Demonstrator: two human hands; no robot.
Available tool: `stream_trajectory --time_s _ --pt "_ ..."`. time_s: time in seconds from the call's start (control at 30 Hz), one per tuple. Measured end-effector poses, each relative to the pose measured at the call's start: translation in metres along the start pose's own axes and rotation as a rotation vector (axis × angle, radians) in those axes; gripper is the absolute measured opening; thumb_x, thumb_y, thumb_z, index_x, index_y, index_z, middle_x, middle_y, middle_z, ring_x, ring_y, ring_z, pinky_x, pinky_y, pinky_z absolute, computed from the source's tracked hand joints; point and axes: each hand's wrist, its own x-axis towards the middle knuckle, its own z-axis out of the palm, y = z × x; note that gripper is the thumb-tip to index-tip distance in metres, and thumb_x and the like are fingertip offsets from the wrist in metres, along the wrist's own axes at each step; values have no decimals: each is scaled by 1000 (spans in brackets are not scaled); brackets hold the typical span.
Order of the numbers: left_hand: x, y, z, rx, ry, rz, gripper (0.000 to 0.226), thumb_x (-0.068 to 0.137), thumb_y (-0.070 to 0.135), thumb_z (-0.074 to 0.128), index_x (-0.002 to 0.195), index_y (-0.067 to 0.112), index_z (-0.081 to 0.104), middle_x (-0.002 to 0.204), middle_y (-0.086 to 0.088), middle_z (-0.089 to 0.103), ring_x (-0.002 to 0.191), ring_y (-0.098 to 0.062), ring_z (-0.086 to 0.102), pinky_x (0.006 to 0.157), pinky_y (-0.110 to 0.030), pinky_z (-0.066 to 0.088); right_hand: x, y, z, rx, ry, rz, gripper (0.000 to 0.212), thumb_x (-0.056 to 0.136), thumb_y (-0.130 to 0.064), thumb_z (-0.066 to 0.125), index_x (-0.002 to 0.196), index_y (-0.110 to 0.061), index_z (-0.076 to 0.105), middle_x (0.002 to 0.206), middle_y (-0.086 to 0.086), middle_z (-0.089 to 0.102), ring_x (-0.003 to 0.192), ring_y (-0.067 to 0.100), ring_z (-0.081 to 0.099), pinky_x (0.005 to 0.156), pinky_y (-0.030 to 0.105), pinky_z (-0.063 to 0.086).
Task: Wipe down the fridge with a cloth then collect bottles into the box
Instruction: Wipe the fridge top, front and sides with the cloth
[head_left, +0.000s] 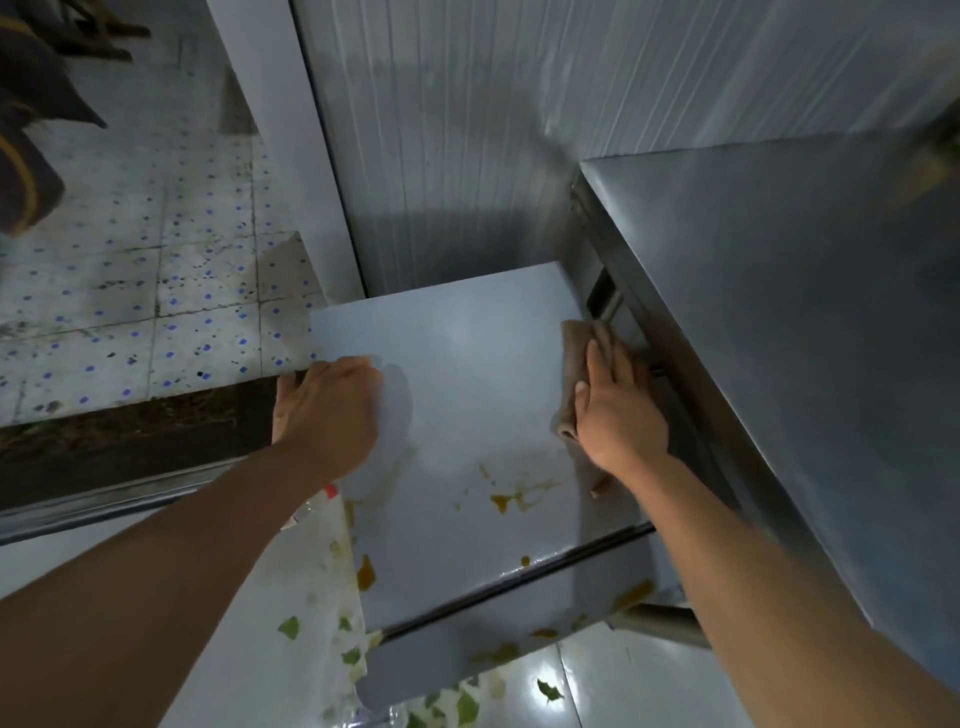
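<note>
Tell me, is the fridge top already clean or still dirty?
Still dirty. Orange stains lie on the fridge top near its front edge, while the right hand presses the cloth at the far right side.
</note>
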Motion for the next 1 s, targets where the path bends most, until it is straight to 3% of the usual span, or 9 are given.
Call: stream_trajectory --time_s 0.17,0.3,0.37,0.47,0.63,0.7,0.8,0.87,1.0 --pt "-25 11 7 -35 -23 65 46 84 18 57 127 30 50 146 9 38 129 -20 41 106 -41 32 -54 7 -5 -182 -4 -31 59 100 -37 27 152 -15 11 158 17 13 141 38 23 115 47 25" --pt "-33 0 11 -67 -3 83 54 84 12 54 135 30 46 149 10 36 133 -21 36 111 -49 22 -35 -7 -5 -159 -28 41 59 100 -38 25 153 -21 4 160 13 5 143 39 14 117 51 17" --pt "-32 -2 10 -89 -5 87 56 83 8 52 134 29 47 149 9 37 132 -22 37 111 -50 21 -33 -25 1 -170 -14 61 60 100 -40 22 153 -24 -2 160 11 -2 145 41 1 117 55 7" --pt "-30 -8 10 -107 -4 128 59 81 5 53 134 30 48 149 10 37 132 -22 36 110 -49 22 -56 -69 18 -211 8 -86 60 97 -43 10 151 -26 -9 158 8 -17 142 41 -21 115 58 -3" --pt "-34 -30 7 -82 -30 120 63 81 4 56 137 30 43 151 14 31 140 -12 26 115 -47 14 -98 -91 25 -139 -50 -392 63 92 -45 5 152 -26 11 161 2 0 147 29 -10 118 49 -7" --pt "-35 -39 10 -104 -34 113 66 81 2 55 139 30 41 151 14 30 141 -8 25 116 -47 12 -86 -63 21 -182 -6 -370 63 93 -49 6 151 -27 12 161 2 3 147 29 -7 116 47 -11" --pt "-35 -44 15 -144 -32 125 70 79 -2 53 139 31 40 152 15 29 141 -7 25 116 -47 13 -62 -32 16 -210 71 -102 68 91 -50 5 152 -22 17 159 13 11 145 40 4 118 52 0" --pt "-34 -41 13 -150 -33 139 71 81 -2 52 141 32 37 153 16 26 142 -7 22 116 -49 11 -57 -44 17 -208 60 9 64 94 -46 11 152 -20 13 159 16 8 145 42 3 118 55 6" --pt "-35 -44 9 -193 -123 151 78 81 -4 50 145 33 27 156 16 16 144 -6 11 116 -48 5 -83 -120 38 -133 44 -219 61 92 -43 -3 151 -25 -3 159 6 -10 144 35 -16 119 53 0"
